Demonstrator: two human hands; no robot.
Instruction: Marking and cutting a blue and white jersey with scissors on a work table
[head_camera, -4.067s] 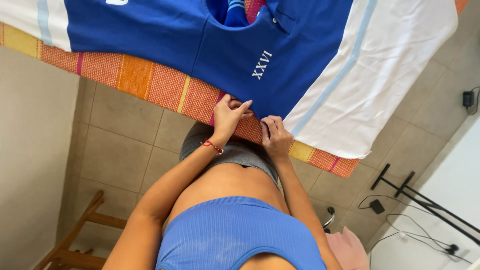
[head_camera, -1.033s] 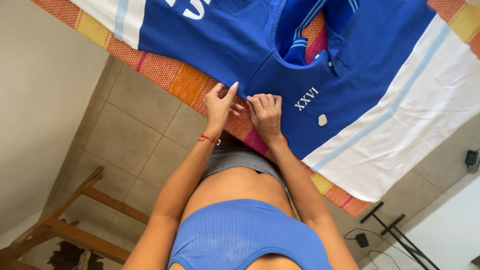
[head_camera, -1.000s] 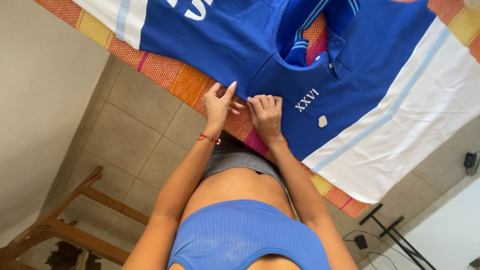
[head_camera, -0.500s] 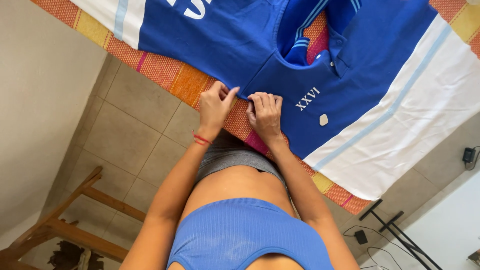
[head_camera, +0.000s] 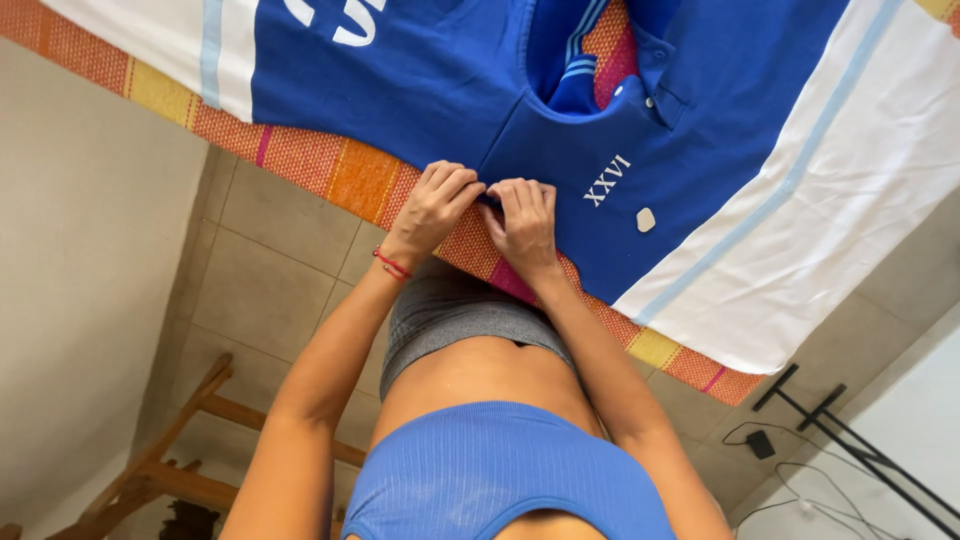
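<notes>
From the head camera, the left hand (head_camera: 437, 203) and the right hand (head_camera: 524, 222) are meeting fingertip to fingertip, both pinching the near hem of a blue shirt (head_camera: 430, 85). The shirt is lying flat just beyond the hands on a surface covered by an orange striped cloth (head_camera: 340, 175). A red bracelet (head_camera: 391, 265) is sitting on the left wrist.

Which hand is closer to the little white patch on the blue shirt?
The right hand. It pinches the blue shirt edge just beside the little white patch. The left hand grips the same edge farther away, beyond the right one.
</notes>
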